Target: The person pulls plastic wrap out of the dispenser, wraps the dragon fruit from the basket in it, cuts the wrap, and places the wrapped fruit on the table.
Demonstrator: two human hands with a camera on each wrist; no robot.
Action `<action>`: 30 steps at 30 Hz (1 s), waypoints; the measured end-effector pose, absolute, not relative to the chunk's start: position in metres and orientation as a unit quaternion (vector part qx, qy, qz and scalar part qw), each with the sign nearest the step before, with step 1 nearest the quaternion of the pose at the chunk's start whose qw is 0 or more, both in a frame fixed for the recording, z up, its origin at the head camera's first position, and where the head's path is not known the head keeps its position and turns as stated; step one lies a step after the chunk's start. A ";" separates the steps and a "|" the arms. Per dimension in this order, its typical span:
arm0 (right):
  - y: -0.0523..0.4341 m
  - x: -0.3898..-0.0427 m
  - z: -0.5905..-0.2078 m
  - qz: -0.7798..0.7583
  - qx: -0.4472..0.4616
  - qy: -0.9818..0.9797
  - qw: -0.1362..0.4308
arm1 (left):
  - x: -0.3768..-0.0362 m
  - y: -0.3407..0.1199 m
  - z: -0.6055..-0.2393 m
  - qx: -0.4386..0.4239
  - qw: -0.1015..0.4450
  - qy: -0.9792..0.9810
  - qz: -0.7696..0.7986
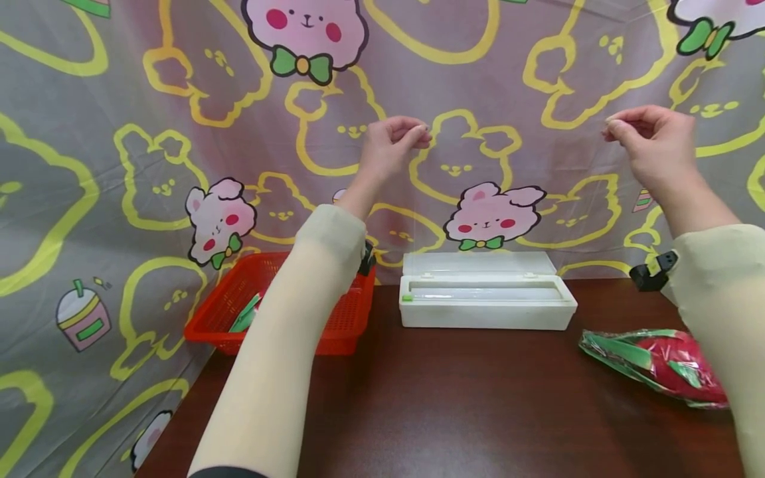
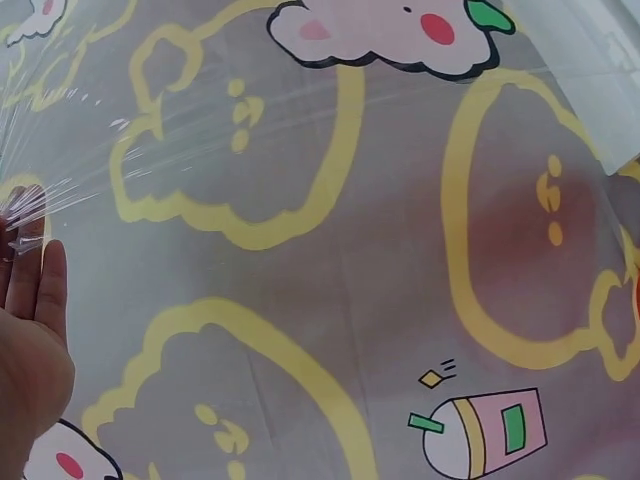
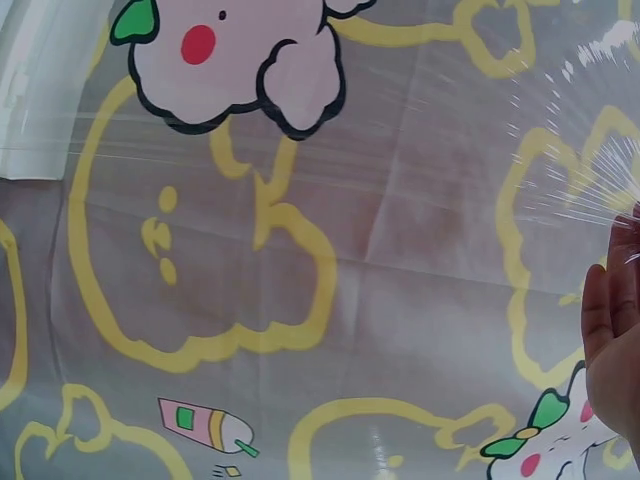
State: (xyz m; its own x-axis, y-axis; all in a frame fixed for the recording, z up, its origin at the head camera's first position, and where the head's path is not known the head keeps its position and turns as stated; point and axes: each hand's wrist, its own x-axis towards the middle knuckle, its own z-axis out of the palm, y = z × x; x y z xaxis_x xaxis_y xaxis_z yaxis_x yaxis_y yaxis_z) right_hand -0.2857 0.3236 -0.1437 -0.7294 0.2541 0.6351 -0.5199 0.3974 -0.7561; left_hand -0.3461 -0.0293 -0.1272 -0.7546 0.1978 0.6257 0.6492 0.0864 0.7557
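Note:
Clear cling film (image 2: 95, 150) is pulled taut between my two raised hands, its creases fanning out from the fingertips in both wrist views. My left hand (image 1: 394, 143) pinches one edge of it. Well over to the right, my right hand (image 1: 657, 143) pinches the other end, and creased film (image 3: 590, 185) gathers at its fingers. In the head view the film barely shows against the curtain. Below and between the hands, a white cling film dispenser (image 1: 487, 315) stands on the table with its lid (image 1: 478, 263) up and a clear roll inside.
At the right lies a red-and-green dragon fruit (image 1: 681, 365) wrapped in shiny film, partly behind my right sleeve. A red plastic basket (image 1: 206, 325) with a red-and-green item stands at the left, partly hidden by my left arm. A patterned curtain (image 1: 149, 265) hangs behind the dark table (image 1: 478, 398).

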 end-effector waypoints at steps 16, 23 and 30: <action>0.320 -0.277 -0.113 0.506 0.083 -0.765 0.389 | -0.321 -0.031 -0.096 -0.295 0.183 -0.690 -0.635; 0.320 -0.274 -0.105 0.504 0.096 -0.764 0.392 | -0.320 -0.033 -0.091 -0.311 0.191 -0.679 -0.637; 0.318 -0.269 -0.101 0.458 0.092 -0.788 0.401 | -0.332 -0.034 -0.092 -0.328 0.198 -0.662 -0.644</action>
State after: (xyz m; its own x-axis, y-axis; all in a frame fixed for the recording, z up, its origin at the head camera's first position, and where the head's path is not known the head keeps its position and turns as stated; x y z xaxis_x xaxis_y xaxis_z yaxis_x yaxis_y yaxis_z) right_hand -0.2686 0.3185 -0.1005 -0.6611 0.2233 0.7163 -0.5120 0.5637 -0.6482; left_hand -0.3316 -0.0342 -0.0915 -0.7073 0.1793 0.6837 0.6884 -0.0447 0.7239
